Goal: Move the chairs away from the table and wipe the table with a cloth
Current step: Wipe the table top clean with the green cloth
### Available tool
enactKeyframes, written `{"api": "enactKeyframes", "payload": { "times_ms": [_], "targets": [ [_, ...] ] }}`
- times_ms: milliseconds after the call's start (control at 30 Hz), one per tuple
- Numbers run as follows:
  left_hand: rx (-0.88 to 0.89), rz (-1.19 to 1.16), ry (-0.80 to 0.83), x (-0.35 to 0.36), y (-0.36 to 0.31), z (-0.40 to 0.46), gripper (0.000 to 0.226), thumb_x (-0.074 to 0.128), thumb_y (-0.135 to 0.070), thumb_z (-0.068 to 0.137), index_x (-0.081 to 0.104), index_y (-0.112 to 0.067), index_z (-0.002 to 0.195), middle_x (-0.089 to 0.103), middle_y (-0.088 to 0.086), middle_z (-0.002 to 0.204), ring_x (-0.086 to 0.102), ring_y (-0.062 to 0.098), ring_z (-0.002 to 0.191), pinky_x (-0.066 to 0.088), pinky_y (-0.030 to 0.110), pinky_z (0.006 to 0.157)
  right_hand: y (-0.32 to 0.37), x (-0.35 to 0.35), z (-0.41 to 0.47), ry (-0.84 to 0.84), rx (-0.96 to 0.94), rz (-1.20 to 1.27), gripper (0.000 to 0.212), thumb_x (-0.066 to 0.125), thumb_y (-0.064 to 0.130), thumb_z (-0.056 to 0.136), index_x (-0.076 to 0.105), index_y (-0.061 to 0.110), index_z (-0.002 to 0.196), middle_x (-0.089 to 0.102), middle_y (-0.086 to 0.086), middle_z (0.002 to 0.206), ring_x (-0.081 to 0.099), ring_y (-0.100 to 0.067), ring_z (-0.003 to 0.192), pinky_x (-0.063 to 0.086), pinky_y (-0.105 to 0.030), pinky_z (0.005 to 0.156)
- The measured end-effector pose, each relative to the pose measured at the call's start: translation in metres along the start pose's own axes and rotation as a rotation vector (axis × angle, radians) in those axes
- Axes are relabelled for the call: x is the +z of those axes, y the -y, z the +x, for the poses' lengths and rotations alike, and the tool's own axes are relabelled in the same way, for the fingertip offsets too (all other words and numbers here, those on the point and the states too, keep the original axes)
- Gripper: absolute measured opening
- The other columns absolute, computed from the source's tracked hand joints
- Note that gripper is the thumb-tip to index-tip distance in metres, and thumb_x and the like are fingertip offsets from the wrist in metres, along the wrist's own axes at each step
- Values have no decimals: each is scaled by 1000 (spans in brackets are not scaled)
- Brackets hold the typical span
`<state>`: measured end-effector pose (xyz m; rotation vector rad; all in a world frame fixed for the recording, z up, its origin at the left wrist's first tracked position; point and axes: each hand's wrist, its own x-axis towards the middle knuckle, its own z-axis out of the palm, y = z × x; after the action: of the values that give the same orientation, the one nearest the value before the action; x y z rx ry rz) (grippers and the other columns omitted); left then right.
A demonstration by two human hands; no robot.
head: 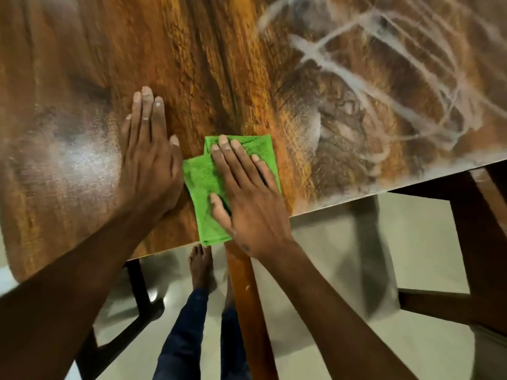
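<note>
A glossy brown wooden table (192, 64) fills the upper part of the view, its near edge running from lower left up to the right. A folded green cloth (201, 182) lies flat on the table close to that edge. My right hand (247, 193) presses on the cloth with straight, spread fingers. Beside it, my left hand (151, 157) rests flat on the bare wood just left of the cloth, fingers straight and together. White smears and streaks (384, 78) cover the table's right part, and a pale hazy patch (74, 157) sits left of my left hand.
Under the edge a light wooden leg (247, 297) drops down by my feet (201, 267) on the pale tiled floor (315, 256). Dark wooden frames stand below at the left (137, 292) and at the right (472, 259).
</note>
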<state>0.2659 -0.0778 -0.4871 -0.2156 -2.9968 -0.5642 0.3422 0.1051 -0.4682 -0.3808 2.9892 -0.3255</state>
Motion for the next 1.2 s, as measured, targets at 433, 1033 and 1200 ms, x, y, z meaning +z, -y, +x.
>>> {"api": "enactKeyframes", "payload": {
  "times_ms": [433, 1033, 1200],
  "targets": [
    [24, 3, 21, -2, -7, -2, 65, 23, -29, 109, 12, -3, 167, 4, 13, 177, -2, 19, 165, 2, 41, 134, -153, -32, 79, -113, 159, -46, 73, 30, 51, 110, 14, 14, 170, 10, -6, 178, 7, -18, 165, 10, -42, 133],
    [-8, -57, 3, 1, -7, -4, 63, 26, -32, 110, 11, -13, 169, 4, 6, 178, -4, 13, 164, -1, 37, 133, -92, -9, -14, -104, 56, -8, 72, 37, 50, 109, 15, 19, 170, 7, 1, 179, 4, -13, 165, 13, -43, 133],
    [39, 11, 33, -3, -26, -3, 71, 23, -45, 109, 5, -11, 169, 0, 9, 178, -5, 16, 164, -1, 42, 134, -189, -32, -34, -157, 233, -11, 67, 38, 49, 109, 19, 27, 170, 10, 5, 179, 5, -11, 165, 17, -45, 131]
  ]
}}
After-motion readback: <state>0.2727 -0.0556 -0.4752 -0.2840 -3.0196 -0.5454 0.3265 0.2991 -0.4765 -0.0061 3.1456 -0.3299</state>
